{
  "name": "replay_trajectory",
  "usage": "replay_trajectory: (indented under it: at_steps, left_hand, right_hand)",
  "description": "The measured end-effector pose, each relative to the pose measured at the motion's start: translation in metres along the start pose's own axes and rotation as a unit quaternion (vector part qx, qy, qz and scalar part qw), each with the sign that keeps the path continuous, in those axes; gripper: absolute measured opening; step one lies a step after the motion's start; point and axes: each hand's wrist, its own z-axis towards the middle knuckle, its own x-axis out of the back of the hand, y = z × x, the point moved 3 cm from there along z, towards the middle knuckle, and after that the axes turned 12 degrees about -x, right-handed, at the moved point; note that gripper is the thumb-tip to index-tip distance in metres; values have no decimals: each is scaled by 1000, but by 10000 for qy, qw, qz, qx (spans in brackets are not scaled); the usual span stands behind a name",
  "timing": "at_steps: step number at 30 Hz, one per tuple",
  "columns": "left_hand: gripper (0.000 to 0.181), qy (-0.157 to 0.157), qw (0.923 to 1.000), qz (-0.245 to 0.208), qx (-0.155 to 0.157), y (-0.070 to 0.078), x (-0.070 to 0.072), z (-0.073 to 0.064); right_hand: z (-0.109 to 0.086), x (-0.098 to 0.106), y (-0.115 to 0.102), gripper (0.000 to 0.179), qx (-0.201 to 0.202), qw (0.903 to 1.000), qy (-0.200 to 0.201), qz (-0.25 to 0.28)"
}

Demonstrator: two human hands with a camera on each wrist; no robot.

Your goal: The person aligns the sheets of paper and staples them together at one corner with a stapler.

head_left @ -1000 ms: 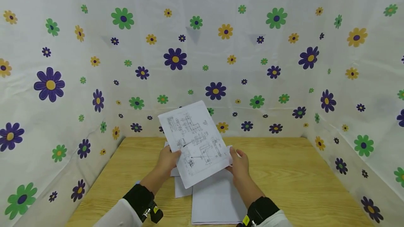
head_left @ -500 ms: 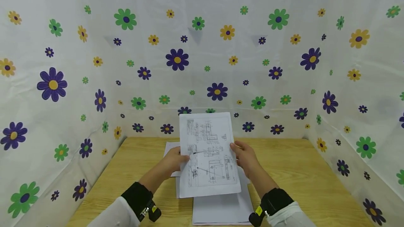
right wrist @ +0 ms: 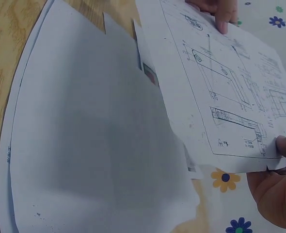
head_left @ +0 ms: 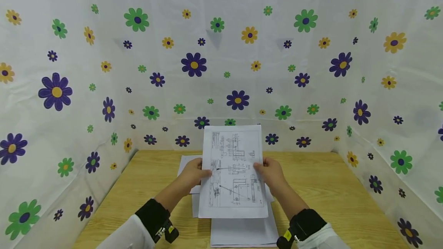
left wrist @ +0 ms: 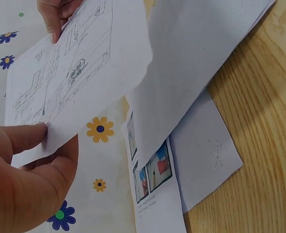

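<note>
A printed sheet of paper with a technical line drawing is held up over the table, its long sides nearly upright in the head view. My left hand pinches its left edge, thumb on the printed face. On the opposite edge my right hand grips it the same way; the fingers behind the sheet are mostly hidden. Below lies a stack of blank-looking white paper, partly covered by the held sheet. In the left wrist view, a sheet with colour photos sticks out from under this paper.
More loose paper lies left of and behind the stack, partly hidden by the left hand. The wooden table reaches back to a white curtain printed with flowers, which also hangs on both sides.
The sheet has turned from a slant to nearly straight and come down slightly. My right hand has shifted from the sheet's lower right corner up along its edge, thumb now on the face.
</note>
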Motion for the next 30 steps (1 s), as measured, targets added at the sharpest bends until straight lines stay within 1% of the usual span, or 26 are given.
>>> replay_trajectory:
  at_steps: [5,9,16,23,27,30]
  left_hand:
    - [36,439,9990,-30,81,2,-3,2]
    - [34,528,9985,-69,106,0,-6,2]
    - [38,353,9992,26,159,-10,-15,-1]
    - [38,237,9993,176,228,-20,-22,-5]
    - [39,61,9994,198,281,-27,-24,-8]
    - [39,-153,9987,290,380,-32,-26,-12]
  right_hand:
    - [-4,5,-1,36,-25,10000,9,41]
    - [-7,9,2,37,-66,9999,86,-96]
    - [-8,16,14,36,-116,9987,230,-437]
    - [-9,22,29,33,-406,9977,56,-533]
    - [-9,25,38,29,-506,9969,-31,-609]
    - [-10,25,45,28,-516,9959,-84,-739]
